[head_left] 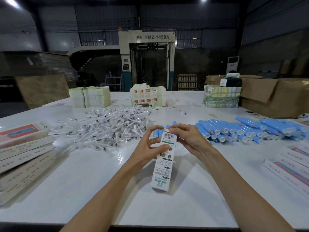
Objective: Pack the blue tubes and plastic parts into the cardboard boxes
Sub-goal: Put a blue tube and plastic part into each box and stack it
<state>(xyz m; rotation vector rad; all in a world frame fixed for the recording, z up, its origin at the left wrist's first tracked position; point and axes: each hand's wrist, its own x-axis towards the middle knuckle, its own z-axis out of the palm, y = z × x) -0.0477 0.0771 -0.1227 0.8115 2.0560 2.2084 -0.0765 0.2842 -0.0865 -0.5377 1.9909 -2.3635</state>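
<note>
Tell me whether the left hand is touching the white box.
Touching. The head view shows the left hand with its thumb laid on the face of the white box, fingers curled by its upper end.

"FMZ-1450A" on the grey machine (150,37); "ELECTRIC", upside down, on the white box (163,171)

Factory hall: laminating machine (146,59), carton stacks (90,96)

Bare table (87,181) lay open near and left of centre. The heap of plastic parts (107,126) blocked the far middle, blue tubes (242,129) the right, stacked boxes (21,148) the left edge.
</note>
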